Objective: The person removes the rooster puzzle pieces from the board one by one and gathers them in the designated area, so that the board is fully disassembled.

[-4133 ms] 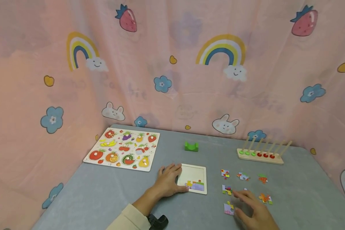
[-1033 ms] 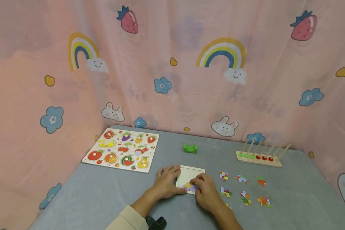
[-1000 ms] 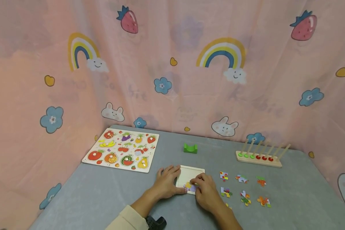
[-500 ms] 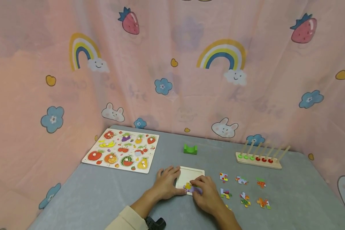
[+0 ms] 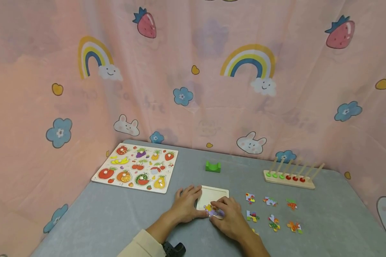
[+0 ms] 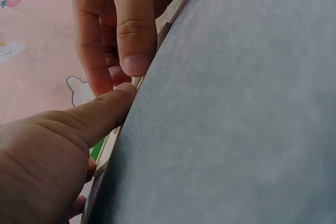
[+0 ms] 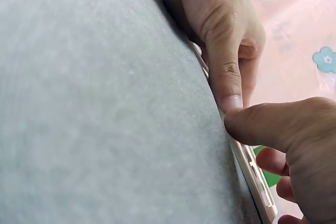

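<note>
My left hand (image 5: 186,203) holds the square wooden puzzle tray (image 5: 212,192) at its left side, fingers at the far corner and thumb on the near edge. Over the tray's near right part, the curled fingers of my right hand (image 5: 229,217) pinch a purple jigsaw piece (image 5: 221,213), largely covered by them. A yellow and purple jigsaw piece (image 5: 208,207) shows between both hands. In the left wrist view the thumb (image 6: 107,109) lies along the tray's edge; in the right wrist view both thumbs meet at that edge.
Right of the tray lie several loose jigsaw pieces (image 5: 252,216), one partly behind my right forearm. A fruit puzzle board (image 5: 172,167) is at the left, a green block (image 5: 213,167) farther back, and a peg stand (image 5: 287,181) with green and red beads at the back right.
From beside the loose pieces, my right hand has come left onto the tray. In the last half second its fingers and the purple piece shifted slightly left. The left hand keeps its hold.
</note>
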Demonstrator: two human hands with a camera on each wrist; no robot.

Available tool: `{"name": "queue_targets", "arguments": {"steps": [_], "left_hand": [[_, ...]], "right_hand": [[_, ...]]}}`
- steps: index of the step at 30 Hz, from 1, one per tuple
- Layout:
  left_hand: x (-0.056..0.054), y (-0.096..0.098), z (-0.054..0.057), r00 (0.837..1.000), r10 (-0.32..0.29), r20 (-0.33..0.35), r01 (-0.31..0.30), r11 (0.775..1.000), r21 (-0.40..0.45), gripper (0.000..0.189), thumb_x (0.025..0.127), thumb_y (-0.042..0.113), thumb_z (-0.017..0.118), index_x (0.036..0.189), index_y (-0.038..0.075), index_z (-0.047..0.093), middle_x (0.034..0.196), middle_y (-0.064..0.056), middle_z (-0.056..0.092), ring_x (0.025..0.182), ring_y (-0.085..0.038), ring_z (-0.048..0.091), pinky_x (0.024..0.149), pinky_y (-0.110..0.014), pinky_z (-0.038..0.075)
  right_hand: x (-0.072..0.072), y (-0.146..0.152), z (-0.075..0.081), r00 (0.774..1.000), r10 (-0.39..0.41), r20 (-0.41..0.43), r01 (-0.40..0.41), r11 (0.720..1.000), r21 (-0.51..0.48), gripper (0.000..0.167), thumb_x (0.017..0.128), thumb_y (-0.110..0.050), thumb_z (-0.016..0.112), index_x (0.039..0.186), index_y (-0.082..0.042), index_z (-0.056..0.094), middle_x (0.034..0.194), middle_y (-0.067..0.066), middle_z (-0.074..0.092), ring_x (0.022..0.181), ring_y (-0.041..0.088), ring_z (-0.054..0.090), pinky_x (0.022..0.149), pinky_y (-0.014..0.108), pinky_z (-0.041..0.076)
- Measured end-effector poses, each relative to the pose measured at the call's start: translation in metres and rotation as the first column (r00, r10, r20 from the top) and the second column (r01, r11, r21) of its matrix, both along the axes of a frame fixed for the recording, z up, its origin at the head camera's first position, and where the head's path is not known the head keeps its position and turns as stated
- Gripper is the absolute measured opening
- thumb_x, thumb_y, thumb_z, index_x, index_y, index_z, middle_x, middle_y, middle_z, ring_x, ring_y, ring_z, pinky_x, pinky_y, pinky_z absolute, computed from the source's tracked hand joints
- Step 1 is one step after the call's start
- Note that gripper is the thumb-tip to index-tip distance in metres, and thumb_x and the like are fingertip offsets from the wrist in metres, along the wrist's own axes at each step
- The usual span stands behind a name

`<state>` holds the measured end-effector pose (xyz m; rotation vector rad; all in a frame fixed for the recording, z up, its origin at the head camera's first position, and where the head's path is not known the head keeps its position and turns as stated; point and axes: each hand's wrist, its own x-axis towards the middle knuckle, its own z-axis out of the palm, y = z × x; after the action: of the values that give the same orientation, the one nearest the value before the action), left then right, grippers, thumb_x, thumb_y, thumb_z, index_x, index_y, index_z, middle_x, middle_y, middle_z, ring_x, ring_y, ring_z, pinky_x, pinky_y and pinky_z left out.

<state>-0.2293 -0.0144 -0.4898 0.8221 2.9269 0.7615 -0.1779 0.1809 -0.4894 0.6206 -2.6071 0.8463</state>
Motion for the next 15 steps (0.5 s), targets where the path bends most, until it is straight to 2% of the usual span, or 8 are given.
{"name": "queue_targets", "arguments": {"steps": [6, 11, 15], "left_hand": [[-0.0001, 0.0007, -0.0002, 1.0, -0.007, 0.008, 0.007, 1.0, -0.002, 0.087, 0.073, 0.056, 0.077, 0.138, 0.003, 0.053, 0.147, -0.003, 0.043, 0.136, -0.028, 0.032, 0.105, -0.058, 0.017], [-0.0005, 0.0005, 0.0005, 1.0, 0.0, 0.007, 0.0, 1.0, 0.001, 0.087, 0.073, 0.056, 0.078, 0.138, 0.004, 0.053, 0.147, -0.002, 0.043, 0.136, -0.028, 0.033, 0.105, -0.058, 0.017], [-0.0008, -0.0004, 0.0002, 1.0, 0.001, -0.001, -0.001, 1.0, -0.004, 0.086, 0.073, 0.055, 0.078, 0.138, 0.004, 0.054, 0.147, -0.002, 0.043, 0.136, -0.028, 0.033, 0.105, -0.058, 0.018]], "right_hand": [[0.0009, -0.0019, -0.0024, 0.997, 0.006, -0.074, -0.006, 1.0, -0.004, 0.036, 0.066, -0.01, 0.084, 0.1, -0.004, 0.074, 0.092, -0.006, 0.06, 0.085, 0.013, 0.047, 0.075, 0.045, 0.037], [0.0007, -0.0041, -0.0004, 0.996, -0.011, -0.094, 0.006, 0.999, -0.052, 0.035, 0.064, -0.001, 0.081, 0.099, -0.003, 0.073, 0.091, -0.005, 0.06, 0.085, 0.015, 0.05, 0.075, 0.046, 0.039], [0.0004, -0.0043, 0.0042, 0.996, -0.029, -0.088, 0.021, 0.996, -0.092, 0.035, 0.065, 0.006, 0.076, 0.099, 0.0, 0.072, 0.09, -0.002, 0.06, 0.085, 0.016, 0.056, 0.076, 0.042, 0.044]]}}
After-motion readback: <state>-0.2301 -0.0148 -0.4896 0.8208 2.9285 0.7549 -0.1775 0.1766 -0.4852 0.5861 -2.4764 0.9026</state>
